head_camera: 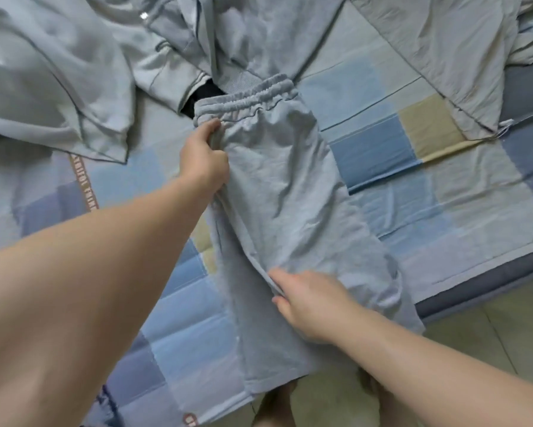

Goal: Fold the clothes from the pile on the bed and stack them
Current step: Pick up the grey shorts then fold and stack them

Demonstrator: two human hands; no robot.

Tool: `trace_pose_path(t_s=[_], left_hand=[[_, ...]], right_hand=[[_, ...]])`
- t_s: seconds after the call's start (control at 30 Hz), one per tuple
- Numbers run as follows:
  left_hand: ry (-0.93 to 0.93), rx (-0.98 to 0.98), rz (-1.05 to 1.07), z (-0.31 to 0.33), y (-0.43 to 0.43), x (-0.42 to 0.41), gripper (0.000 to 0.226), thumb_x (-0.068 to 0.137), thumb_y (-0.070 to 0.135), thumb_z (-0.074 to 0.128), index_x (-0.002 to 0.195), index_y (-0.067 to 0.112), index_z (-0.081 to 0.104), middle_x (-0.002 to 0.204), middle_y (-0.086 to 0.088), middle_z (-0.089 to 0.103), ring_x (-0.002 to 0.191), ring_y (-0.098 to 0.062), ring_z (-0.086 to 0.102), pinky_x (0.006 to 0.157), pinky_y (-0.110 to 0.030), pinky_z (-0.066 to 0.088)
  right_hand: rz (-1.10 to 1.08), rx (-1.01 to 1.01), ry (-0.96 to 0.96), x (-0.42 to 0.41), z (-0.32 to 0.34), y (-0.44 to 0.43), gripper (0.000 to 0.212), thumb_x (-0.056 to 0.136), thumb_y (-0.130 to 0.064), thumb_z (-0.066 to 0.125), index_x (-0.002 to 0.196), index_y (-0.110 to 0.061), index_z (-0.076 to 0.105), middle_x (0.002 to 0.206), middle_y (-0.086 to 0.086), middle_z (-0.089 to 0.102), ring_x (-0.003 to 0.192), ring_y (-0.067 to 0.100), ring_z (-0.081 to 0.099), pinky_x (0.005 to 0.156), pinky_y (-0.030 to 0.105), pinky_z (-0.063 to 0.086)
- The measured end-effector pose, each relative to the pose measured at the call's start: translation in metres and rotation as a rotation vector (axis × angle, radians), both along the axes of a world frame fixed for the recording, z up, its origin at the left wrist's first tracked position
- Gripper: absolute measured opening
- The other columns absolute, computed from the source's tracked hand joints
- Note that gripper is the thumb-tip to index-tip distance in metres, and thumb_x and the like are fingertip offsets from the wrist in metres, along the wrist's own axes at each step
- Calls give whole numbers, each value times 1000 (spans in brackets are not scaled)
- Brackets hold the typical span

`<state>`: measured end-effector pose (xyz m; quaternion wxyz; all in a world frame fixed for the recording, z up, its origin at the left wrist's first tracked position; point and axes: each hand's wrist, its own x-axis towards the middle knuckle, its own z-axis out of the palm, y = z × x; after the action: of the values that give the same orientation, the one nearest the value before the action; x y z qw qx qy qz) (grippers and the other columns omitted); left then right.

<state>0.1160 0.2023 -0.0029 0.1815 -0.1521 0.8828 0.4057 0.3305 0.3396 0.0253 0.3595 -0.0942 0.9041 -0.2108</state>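
Note:
Grey shorts (277,186) with an elastic waistband lie lengthwise on the bed, one leg laid over the other, their hem hanging past the bed's near edge. My left hand (205,158) grips the left side fold just below the waistband. My right hand (308,300) pinches the upper leg's edge near the hem. A pile of pale grey clothes (74,75) lies crumpled at the back left and centre.
The bed carries a checked sheet (382,149) in blue, beige and white. A light, wrinkled garment (443,50) is spread at the back right. Tiled floor (489,340) shows at the lower right, with my feet (277,405) below the shorts' hem.

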Motion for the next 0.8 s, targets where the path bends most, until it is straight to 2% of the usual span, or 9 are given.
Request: trace_pose_path(t_s=[0.1,0.3,0.4,0.5,0.57,0.6,0.67,0.73,0.8], left_hand=[[13,51,-23,-21,-23,9,77,84,-7,41,150,33,44,149,6,47,134,-16,48,107,-24,40],[-42,127,88,-45,-33,47,92,84,23,71,155,36,16,151,-1,40,129,-21,50,108,-44,45],[-30,-1,84,-42,-30,69,91,81,29,74,154,31,18,148,-5,37,130,-26,46,108,-45,42],[59,-126,72,-33,-29,101,76,82,31,75,145,23,32,143,-6,37,132,-27,40,111,-45,37],[61,-127,71,-26,-28,131,57,85,30,75,128,18,41,129,-5,46,119,-26,49,101,-42,43],[15,-117,68,-21,-26,147,49,85,31,75,120,18,43,120,-4,51,111,-25,53,94,-41,46],[-184,-110,74,-20,-26,179,46,84,38,76,109,17,43,103,-2,58,95,-26,60,79,-39,49],[-431,-25,146,-20,-29,207,52,80,41,80,110,11,50,99,-8,65,81,-26,64,67,-34,54],[-627,113,246,-17,-29,233,45,82,32,80,112,6,59,100,-14,71,66,-25,66,47,-25,50]], right_hand=[[28,37,16,0,-22,-30,31,103,-41,44,127,-20,45,115,12,65,108,37,59,72,40,33],[79,125,-112,17,-37,-27,51,87,-62,57,124,-27,47,124,-2,54,119,25,48,98,42,34],[141,228,-137,31,-36,-16,50,87,-53,59,126,-27,43,126,0,54,122,27,49,103,44,30],[242,360,-48,37,-30,-6,38,90,-35,57,126,-25,50,123,0,57,124,29,46,118,55,8],[269,398,-11,42,-26,-3,30,92,-26,52,122,-24,57,119,-1,58,122,27,47,120,56,4],[267,389,1,45,-24,-4,27,93,-25,50,119,-25,58,117,-1,60,119,26,51,118,52,12],[258,341,8,55,-20,-11,27,95,-24,50,121,-24,55,117,2,64,114,27,60,99,40,31],[266,302,28,72,-19,-20,28,97,-23,51,125,-23,50,119,6,65,112,29,63,82,36,31],[277,262,56,93,-18,-28,24,96,-22,52,120,-23,49,119,7,66,111,29,63,80,37,27]])
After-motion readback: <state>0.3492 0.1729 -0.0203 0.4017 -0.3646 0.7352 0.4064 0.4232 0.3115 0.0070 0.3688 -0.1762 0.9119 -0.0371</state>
